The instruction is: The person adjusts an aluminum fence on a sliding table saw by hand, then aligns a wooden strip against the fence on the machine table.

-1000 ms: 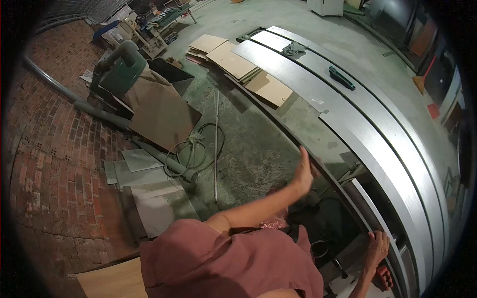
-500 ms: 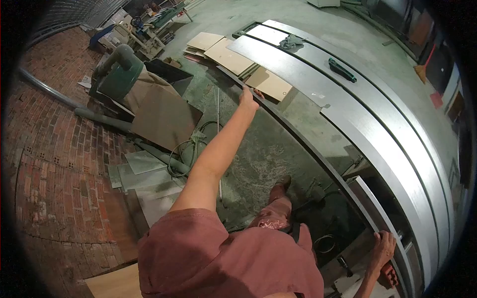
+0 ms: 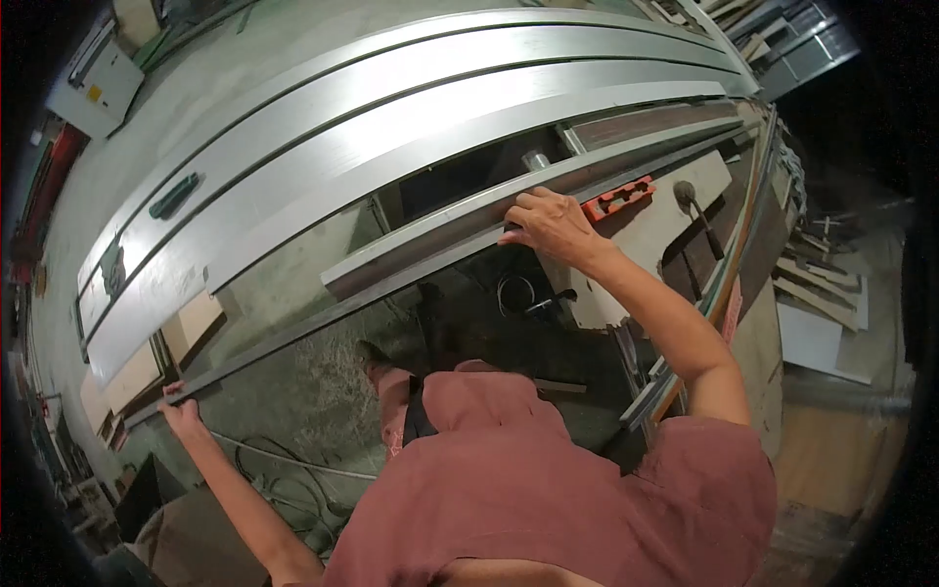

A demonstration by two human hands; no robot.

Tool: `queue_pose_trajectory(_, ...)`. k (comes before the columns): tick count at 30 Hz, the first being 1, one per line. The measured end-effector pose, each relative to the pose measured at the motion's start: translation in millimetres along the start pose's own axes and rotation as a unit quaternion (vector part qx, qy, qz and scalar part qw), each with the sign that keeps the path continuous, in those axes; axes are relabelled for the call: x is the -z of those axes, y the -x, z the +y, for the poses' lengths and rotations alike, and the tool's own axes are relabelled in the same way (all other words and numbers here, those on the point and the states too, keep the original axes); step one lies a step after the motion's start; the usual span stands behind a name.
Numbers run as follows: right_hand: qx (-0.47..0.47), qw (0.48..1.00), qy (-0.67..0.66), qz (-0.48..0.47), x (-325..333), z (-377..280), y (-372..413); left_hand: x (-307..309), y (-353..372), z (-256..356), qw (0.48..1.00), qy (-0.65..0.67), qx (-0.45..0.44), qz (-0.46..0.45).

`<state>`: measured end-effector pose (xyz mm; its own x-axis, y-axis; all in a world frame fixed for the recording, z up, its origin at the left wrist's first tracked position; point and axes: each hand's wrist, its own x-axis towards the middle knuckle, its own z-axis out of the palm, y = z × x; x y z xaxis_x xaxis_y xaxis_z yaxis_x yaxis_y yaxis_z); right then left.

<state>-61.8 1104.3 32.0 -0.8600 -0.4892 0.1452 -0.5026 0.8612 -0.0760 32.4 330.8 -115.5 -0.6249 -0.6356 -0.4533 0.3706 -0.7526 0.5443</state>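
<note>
Panels (image 3: 391, 127) behind bar (image 3: 293, 338) | tool (image 3: 174, 196) on panels | seemingly a cloth (image 3: 114, 269) left of tool (same panels)

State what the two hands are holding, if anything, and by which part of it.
A long bar: the left hand grips it near one end, and the right hand grips it partway along, away from both ends.

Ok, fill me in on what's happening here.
A person in a reddish shirt has both hands on a long, thin metal bar. The left hand grips it near one end, and the right hand is curled over it farther along. The bar runs beside a shorter metal channel. Beyond that lie long, shiny metal strips, with a green tool and a crumpled cloth on them. A red-orange tool lies just past the right hand.
</note>
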Motion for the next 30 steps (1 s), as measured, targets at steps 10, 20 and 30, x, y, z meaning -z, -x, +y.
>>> queue_pose_trajectory(10,-0.104,0.991,0.029,-0.08,41,-4,1,-55,157,-49,0.995,-0.102,-0.005,-0.02)
queue_pose_trajectory(20,-0.183,0.97,0.041,-0.155,64,37,10,-67,217,-89,0.982,-0.161,0.035,-0.089)
queue_pose_trajectory(30,-0.2,0.959,0.101,-0.174,54,123,26,-83,259,-128,0.957,-0.242,0.147,-0.059)
